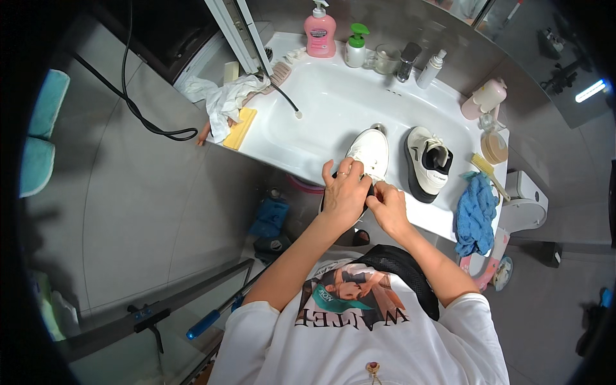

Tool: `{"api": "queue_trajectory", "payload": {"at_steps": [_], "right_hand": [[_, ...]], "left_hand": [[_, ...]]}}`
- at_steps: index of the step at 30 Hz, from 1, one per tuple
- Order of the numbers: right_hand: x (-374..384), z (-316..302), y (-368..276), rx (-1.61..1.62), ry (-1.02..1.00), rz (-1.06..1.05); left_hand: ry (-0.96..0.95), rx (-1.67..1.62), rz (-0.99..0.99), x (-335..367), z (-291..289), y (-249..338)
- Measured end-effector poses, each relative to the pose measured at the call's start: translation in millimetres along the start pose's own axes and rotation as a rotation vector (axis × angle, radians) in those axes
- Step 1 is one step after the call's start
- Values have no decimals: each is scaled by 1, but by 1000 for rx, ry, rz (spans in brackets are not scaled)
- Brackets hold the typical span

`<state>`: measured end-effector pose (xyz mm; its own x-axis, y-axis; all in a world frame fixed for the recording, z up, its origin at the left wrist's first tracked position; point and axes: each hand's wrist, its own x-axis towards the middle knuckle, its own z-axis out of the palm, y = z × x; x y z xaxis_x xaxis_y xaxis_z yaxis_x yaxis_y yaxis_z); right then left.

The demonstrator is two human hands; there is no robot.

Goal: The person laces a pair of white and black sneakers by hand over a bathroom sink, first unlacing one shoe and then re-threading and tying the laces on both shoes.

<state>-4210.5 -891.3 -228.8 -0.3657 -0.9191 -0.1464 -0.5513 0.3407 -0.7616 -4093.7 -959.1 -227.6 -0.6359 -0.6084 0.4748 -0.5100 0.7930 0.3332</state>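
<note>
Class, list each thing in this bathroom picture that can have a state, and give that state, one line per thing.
Left hand: gripping the near shoe from above.
Right hand: pinching at the same shoe's near end.
Near shoe: held on the sink's front edge.
Second shoe: upright on the rim, untouched.
Sink: no water seen in it.
Blue cloth: crumpled, draped over the edge.
Pink pump bottle: upright.

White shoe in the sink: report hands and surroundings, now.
Left hand gripping the white shoe at its heel end. Right hand pinching beside it. Second shoe apart to the right; blue cloth on sink rim.
</note>
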Motion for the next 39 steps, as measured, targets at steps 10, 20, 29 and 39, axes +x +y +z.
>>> {"api": "queue_trajectory", "payload": {"at_steps": [10, 20, 29, 39], "right_hand": [[-11, 9, 10, 239, -18, 148], [-9, 13, 15, 285, -41, 146], [-14, 15, 14, 365, -171, 268], [-15, 13, 16, 343, -164, 268]], "left_hand": [[139, -426, -304, -5, 13, -11], [-113, -214, 48, 18, -14, -17], [131, -1590, -1137, 11, 9, -46], [-81, -645, -575, 34, -12, -25]]}}
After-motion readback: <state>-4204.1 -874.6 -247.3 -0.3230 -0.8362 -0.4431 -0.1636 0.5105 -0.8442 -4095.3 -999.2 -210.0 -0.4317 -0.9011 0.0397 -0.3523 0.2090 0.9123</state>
